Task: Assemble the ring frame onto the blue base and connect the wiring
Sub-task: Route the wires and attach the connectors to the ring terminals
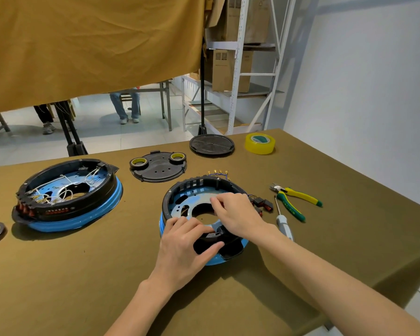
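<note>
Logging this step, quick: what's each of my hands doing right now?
Left hand: grips the black plastic ring frame's near edge on the blue round base.
Right hand: fingers curled inside the ring; anything held cannot be told.

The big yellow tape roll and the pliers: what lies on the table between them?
Nothing: the head view shows only bare olive table cloth between the yellow tape roll and the pliers.

Pliers [295, 199] and screwdriver [283, 221] lie right of the ring frame [177, 192].
</note>
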The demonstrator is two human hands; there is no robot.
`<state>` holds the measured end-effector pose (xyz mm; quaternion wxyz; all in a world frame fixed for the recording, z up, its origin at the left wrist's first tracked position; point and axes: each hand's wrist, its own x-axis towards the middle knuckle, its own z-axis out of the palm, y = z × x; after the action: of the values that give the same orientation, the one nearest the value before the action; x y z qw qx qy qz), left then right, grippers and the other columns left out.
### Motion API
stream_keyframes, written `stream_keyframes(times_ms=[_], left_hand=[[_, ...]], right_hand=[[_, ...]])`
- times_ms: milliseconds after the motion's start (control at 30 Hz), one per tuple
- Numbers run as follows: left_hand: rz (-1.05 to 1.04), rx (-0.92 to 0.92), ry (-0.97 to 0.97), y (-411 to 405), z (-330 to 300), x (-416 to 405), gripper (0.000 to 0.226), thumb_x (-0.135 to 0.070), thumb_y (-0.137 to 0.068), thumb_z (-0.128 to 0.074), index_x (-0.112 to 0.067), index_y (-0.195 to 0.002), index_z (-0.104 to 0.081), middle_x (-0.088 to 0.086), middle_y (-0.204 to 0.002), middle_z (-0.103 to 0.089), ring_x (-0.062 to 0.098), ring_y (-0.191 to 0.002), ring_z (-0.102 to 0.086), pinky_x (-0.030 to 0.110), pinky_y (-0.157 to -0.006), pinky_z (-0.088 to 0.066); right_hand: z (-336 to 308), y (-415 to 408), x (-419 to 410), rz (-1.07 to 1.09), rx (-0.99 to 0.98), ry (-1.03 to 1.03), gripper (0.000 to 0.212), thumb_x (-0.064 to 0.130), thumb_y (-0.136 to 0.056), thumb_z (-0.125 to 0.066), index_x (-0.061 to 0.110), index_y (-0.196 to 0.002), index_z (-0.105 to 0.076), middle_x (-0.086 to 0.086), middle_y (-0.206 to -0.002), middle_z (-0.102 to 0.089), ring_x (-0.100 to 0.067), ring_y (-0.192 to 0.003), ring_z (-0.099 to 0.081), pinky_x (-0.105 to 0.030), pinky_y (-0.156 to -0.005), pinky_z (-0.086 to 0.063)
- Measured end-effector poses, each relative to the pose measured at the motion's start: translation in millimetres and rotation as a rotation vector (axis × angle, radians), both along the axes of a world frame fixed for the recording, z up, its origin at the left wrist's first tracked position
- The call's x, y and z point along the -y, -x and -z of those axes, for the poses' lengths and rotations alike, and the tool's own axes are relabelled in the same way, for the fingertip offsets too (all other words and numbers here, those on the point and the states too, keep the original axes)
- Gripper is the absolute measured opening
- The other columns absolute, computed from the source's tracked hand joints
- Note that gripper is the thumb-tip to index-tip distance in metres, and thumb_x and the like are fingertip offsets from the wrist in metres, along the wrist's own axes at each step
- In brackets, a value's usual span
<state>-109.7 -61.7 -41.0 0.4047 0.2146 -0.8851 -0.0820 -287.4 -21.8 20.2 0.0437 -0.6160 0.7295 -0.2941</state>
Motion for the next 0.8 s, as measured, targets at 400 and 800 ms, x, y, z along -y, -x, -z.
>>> stream_keyframes(times_ms=[400,800], left_hand=[[0.147,0.068,0.049,7.1,-10.9,-10.1,0.026,-0.031,-0.095,-0.061,-0.029,-0.118,-0.072,-0.016,-0.122,-0.068,0.004,-0.112,-0.060,0.038,-0.100,-0.045],[0.181,-0.009,-0.034,-1.2,-15.3,-3.4,0.021,-0.040,-0.097,-0.063,-0.031,-0.109,-0.078,-0.024,-0.108,-0.073,-0.001,-0.104,-0.061,0.027,-0.093,-0.045]], right_hand=[[2.2,24.0,-9.7,0.053,0.459,0.155,0.048,0.025,-0.109,-0.047,0.007,-0.071,-0.070,-0.008,-0.067,-0.069,-0.027,-0.068,-0.063,-0.036,-0.069,-0.049],[3.4,105.0,-15.5,0.485,0.400,0.169,0.019,0.014,-0.100,-0.054,0.014,-0.106,-0.072,-0.005,-0.106,-0.073,-0.023,-0.103,-0.066,-0.039,-0.094,-0.053]])
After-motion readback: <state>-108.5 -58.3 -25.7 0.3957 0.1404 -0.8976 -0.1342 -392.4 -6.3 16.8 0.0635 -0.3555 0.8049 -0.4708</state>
